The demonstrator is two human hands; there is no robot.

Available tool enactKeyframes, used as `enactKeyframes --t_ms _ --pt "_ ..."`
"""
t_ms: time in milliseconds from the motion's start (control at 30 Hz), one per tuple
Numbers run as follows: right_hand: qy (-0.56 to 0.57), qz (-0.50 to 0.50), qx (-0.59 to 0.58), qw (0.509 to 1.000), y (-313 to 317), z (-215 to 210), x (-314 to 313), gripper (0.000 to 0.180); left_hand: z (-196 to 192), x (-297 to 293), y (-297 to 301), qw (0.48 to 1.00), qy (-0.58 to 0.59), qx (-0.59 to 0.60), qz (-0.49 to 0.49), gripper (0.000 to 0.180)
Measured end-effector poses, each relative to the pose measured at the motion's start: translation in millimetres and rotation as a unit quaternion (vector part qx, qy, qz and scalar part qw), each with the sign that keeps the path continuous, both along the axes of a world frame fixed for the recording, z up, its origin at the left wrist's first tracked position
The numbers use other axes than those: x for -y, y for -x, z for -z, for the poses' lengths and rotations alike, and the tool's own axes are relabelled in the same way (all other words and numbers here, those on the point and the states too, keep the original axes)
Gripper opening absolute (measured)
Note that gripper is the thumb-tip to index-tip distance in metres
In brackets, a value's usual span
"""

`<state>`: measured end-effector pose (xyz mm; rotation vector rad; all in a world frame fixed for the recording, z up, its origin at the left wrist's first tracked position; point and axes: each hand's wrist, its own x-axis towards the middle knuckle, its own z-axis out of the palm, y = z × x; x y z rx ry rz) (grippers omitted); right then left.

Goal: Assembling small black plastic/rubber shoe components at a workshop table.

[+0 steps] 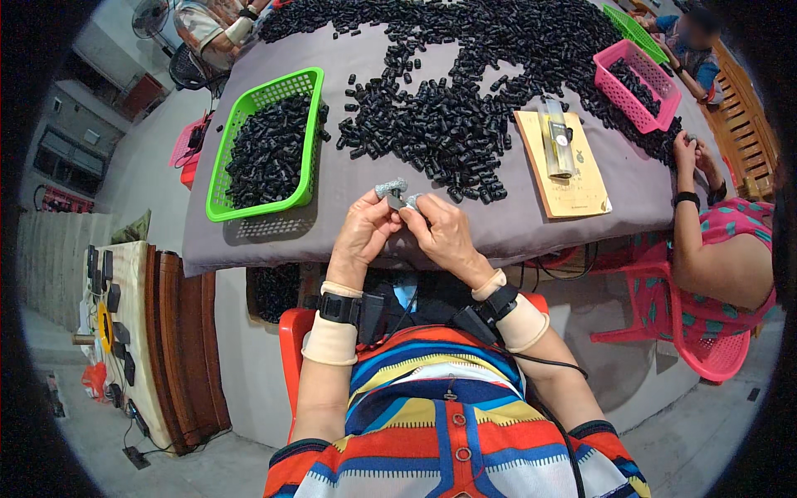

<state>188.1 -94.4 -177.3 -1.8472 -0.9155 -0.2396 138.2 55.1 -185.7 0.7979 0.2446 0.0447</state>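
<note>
Near the table's front edge, my left hand [363, 228] and my right hand [440, 231] meet with their fingertips pinched together. Between them is a small dark piece [397, 202], mostly hidden by the fingers; it resembles the black cylindrical pieces on the table. Silver-grey covers wrap a fingertip or two on each hand. Just beyond lies a large loose pile of small black cylindrical pieces [432, 124]. To the left, a green plastic basket [259, 213] holds many more of them.
Right of the pile, a tan pad [577, 199] carries a clear plastic case [558, 141]. Farther right stands a pink basket [656, 123] of black pieces, beside a co-worker's hands [693, 153]. Another green basket [635, 33] and more people sit around the grey-covered table [349, 187].
</note>
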Motion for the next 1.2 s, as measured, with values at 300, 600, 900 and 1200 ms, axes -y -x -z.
enactKeyframes --t_ms 300,600,900,1200 --pt "-0.005 0.002 0.005 1.000 1 1 -2 0.019 4 0 -1 1.000 0.001 0.004 -0.004 0.017" --pt "0.001 0.007 0.007 1.000 0 2 -4 0.018 5 -1 -1 1.000 0.005 0.015 0.006 0.016" --pt "-0.002 0.021 0.004 1.000 1 4 -7 0.020 5 3 -2 1.000 -0.019 0.004 -0.019 0.016" --pt "-0.006 0.001 0.005 1.000 1 2 -3 0.020 8 -2 -2 1.000 -0.007 0.016 -0.001 0.016"
